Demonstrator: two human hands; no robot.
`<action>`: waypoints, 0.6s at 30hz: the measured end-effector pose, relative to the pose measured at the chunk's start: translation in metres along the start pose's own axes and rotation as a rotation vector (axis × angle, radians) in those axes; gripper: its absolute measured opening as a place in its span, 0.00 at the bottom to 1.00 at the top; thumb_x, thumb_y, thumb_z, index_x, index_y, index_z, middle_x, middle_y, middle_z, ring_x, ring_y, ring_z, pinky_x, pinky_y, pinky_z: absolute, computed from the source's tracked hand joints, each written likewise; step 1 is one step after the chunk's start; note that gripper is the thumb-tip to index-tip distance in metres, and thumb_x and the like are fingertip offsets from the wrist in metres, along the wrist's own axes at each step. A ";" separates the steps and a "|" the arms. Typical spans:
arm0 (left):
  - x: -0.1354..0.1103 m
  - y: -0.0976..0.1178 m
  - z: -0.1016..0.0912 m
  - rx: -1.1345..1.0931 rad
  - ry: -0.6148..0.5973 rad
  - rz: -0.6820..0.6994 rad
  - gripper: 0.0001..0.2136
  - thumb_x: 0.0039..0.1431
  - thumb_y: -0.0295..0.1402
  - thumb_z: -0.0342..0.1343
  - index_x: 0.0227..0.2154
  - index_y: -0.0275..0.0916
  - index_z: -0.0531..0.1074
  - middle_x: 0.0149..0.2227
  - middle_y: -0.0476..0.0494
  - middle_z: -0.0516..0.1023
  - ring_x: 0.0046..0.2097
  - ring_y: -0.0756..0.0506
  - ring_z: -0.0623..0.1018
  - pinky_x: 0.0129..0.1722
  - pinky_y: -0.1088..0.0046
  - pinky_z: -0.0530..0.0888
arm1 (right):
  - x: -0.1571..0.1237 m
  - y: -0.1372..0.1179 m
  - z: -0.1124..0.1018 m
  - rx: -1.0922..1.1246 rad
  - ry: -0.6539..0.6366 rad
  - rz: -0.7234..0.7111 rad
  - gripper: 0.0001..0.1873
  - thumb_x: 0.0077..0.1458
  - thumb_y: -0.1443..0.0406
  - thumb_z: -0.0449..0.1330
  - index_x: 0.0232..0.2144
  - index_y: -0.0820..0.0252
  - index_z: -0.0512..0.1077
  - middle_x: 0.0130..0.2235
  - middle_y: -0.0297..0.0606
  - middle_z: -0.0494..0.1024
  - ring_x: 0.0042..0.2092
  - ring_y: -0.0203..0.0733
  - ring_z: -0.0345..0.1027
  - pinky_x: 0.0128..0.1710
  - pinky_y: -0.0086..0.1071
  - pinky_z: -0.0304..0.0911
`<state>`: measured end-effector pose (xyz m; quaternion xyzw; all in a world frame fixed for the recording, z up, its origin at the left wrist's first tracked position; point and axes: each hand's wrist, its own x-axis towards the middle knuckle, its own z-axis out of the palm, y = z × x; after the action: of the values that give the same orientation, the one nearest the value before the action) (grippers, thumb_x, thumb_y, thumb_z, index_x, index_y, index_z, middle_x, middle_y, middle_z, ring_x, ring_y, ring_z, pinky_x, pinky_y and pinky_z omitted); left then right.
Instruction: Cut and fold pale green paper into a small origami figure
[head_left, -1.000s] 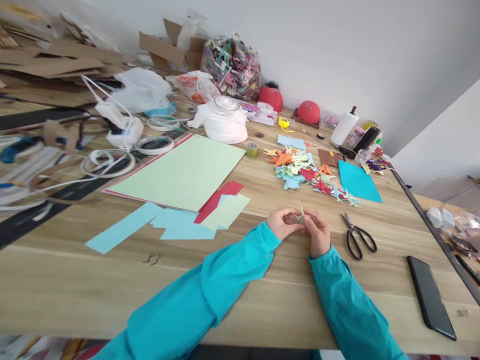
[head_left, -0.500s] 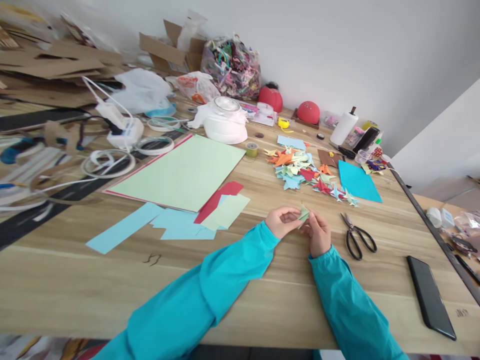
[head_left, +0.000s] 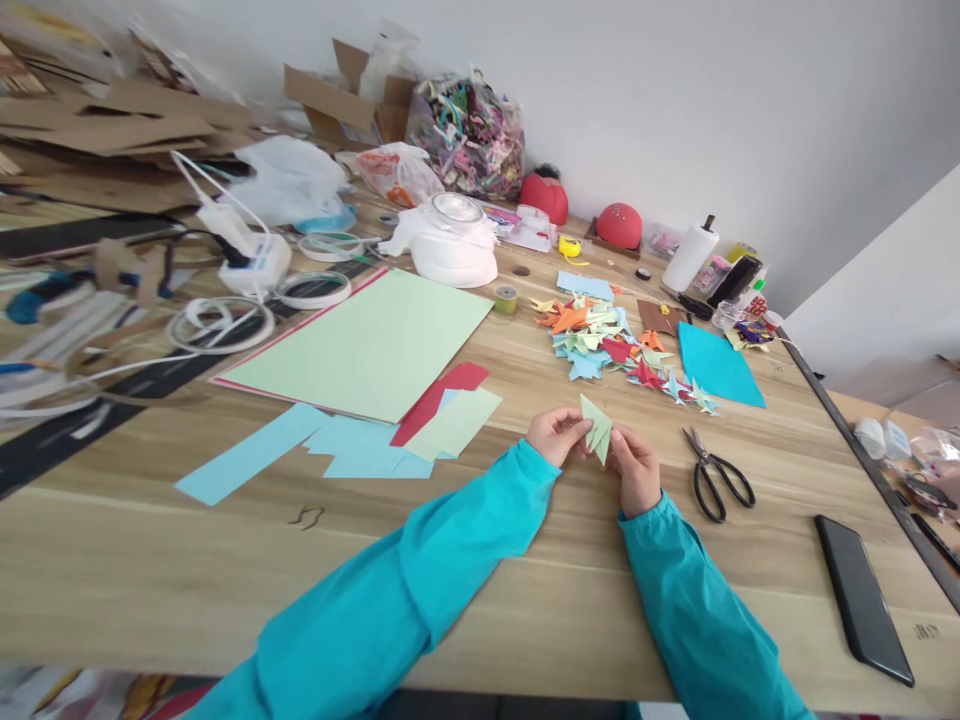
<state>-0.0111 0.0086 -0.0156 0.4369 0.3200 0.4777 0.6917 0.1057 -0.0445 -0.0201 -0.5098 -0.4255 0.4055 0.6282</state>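
A small piece of folded pale green paper [head_left: 598, 428] is held up between both hands above the wooden table [head_left: 480, 590]. My left hand [head_left: 556, 436] pinches its left edge between thumb and fingers. From the other side, my right hand [head_left: 636, 470] grips the lower right part with its fingertips. The paper shows several creased layers and a point at the top. Beyond the hands lies a pile of folded paper cranes [head_left: 600, 340] in orange, green, blue and red. To the right of my right hand, black-handled scissors [head_left: 712, 472] rest on the table.
Cut paper strips [head_left: 375, 448] in blue, red and green lie left of the hands, before a stack of large green sheets [head_left: 367, 340]. A black phone [head_left: 862, 600] is at the right, a turquoise sheet [head_left: 720, 365] behind the scissors. Cables [head_left: 217, 325] clutter the left.
The folded green paper has been turned so its broad, creased face now shows. Both hands still hold it in nearly the same place.
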 end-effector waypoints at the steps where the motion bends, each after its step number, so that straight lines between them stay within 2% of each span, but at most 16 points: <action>1: 0.000 0.000 0.000 -0.019 0.007 -0.007 0.17 0.36 0.41 0.63 0.24 0.32 0.67 0.17 0.50 0.72 0.17 0.52 0.70 0.16 0.76 0.68 | 0.000 -0.001 0.000 -0.004 -0.003 -0.001 0.14 0.46 0.58 0.59 0.33 0.60 0.75 0.28 0.35 0.75 0.22 0.32 0.61 0.19 0.26 0.58; 7: 0.003 -0.003 -0.002 -0.112 0.054 -0.005 0.20 0.33 0.40 0.65 0.27 0.36 0.62 0.18 0.55 0.71 0.17 0.53 0.70 0.15 0.79 0.66 | -0.001 -0.005 0.002 0.033 -0.021 0.040 0.13 0.43 0.61 0.61 0.34 0.60 0.74 0.27 0.34 0.76 0.21 0.31 0.61 0.19 0.27 0.58; 10: 0.004 -0.002 -0.003 -0.085 0.025 -0.031 0.19 0.34 0.40 0.64 0.27 0.35 0.64 0.19 0.53 0.71 0.18 0.53 0.70 0.14 0.80 0.65 | -0.002 -0.007 0.003 0.046 -0.012 0.040 0.15 0.40 0.62 0.62 0.34 0.59 0.73 0.28 0.35 0.76 0.21 0.32 0.62 0.18 0.27 0.57; 15: 0.001 0.002 -0.003 -0.001 -0.013 -0.065 0.19 0.37 0.41 0.62 0.31 0.33 0.68 0.13 0.55 0.68 0.10 0.56 0.62 0.08 0.82 0.55 | -0.002 -0.007 0.003 -0.030 0.019 -0.021 0.08 0.40 0.65 0.61 0.28 0.60 0.74 0.22 0.31 0.72 0.18 0.29 0.57 0.17 0.26 0.53; 18: 0.000 0.003 -0.002 0.033 -0.008 -0.096 0.20 0.36 0.42 0.62 0.29 0.32 0.69 0.13 0.53 0.69 0.12 0.54 0.65 0.08 0.80 0.59 | -0.002 -0.006 0.001 -0.083 0.060 -0.064 0.07 0.42 0.65 0.60 0.28 0.60 0.75 0.21 0.30 0.70 0.18 0.28 0.53 0.16 0.25 0.50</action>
<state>-0.0137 0.0096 -0.0135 0.4344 0.3457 0.4366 0.7079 0.1044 -0.0464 -0.0147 -0.5333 -0.4391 0.3519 0.6317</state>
